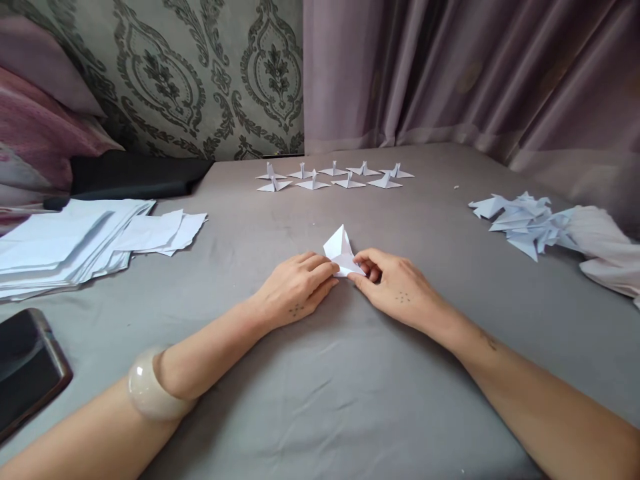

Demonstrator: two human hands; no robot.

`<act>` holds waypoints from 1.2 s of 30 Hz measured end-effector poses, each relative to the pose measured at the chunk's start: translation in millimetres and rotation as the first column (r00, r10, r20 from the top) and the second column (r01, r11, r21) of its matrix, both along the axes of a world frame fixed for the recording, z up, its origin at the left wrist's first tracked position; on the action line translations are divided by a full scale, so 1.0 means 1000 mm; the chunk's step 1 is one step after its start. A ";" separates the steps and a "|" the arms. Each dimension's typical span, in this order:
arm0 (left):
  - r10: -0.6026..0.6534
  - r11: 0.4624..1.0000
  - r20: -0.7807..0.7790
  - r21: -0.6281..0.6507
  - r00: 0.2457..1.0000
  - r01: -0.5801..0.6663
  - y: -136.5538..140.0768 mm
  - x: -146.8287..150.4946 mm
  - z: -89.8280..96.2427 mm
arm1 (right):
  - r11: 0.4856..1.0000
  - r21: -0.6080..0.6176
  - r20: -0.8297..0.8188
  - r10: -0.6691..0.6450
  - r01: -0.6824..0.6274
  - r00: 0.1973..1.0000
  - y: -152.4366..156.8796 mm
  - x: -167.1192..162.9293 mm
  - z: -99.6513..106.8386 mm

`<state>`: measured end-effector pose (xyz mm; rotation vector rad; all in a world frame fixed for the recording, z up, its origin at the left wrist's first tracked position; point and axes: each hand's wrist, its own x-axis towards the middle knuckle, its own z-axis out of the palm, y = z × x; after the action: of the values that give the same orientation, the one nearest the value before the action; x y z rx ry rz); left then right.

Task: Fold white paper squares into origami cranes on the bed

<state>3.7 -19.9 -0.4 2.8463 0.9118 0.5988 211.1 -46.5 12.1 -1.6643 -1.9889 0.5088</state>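
A small piece of folded white paper [342, 248] is between my hands, just over the grey cloth [320, 373], with one pointed flap standing up. My left hand [303, 283] grips its left lower corner, fingers closed together. On the other side, my right hand [393, 280] pinches the right lower corner between thumb and curled fingers. The fingertips cover the paper's lower corners. A pale bangle [157, 385] sits around my left forearm.
Several folded paper cranes [349, 181] stand in two rows at the back. Paper sheets [75, 240] lie stacked on the left, near a phone [30, 373]. More folded paper pieces [527, 220] are heaped at the right beside a pale cloth [605, 247].
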 end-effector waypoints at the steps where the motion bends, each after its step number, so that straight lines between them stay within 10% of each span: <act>1: 0.028 0.999 0.025 0.032 0.999 -0.029 0.001 0.000 0.000 | 1.000 0.022 -0.020 0.000 0.000 1.000 0.000 -0.003 -0.003; 12: 0.049 0.966 0.082 0.249 0.995 -0.068 0.006 -0.006 0.001 | 0.982 0.164 -0.256 0.137 -0.097 0.957 -0.007 -0.012 0.004; 18: 0.250 0.964 0.432 -0.196 0.867 -0.180 0.001 0.001 0.012 | 0.999 0.037 -0.634 0.033 -0.013 0.773 0.001 -0.006 0.013; 23: 0.711 0.617 0.575 -0.786 0.405 0.032 0.001 0.001 0.018 | 0.982 0.042 -0.764 -0.086 0.182 0.640 0.009 0.005 0.014; 31: 0.828 0.520 0.517 -0.853 0.218 0.046 -0.008 0.007 0.018 | 0.984 0.174 -0.611 0.075 0.041 0.788 -0.010 -0.020 0.006; 36: 0.805 0.539 0.536 -0.840 0.254 0.066 -0.018 0.014 0.020 | 0.979 0.194 -0.554 0.055 0.064 0.831 -0.012 -0.029 0.001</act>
<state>17.7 -37.9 19.7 1.0388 1.2224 1.2971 182.3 -58.7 12.6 -1.2100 -1.5400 0.6729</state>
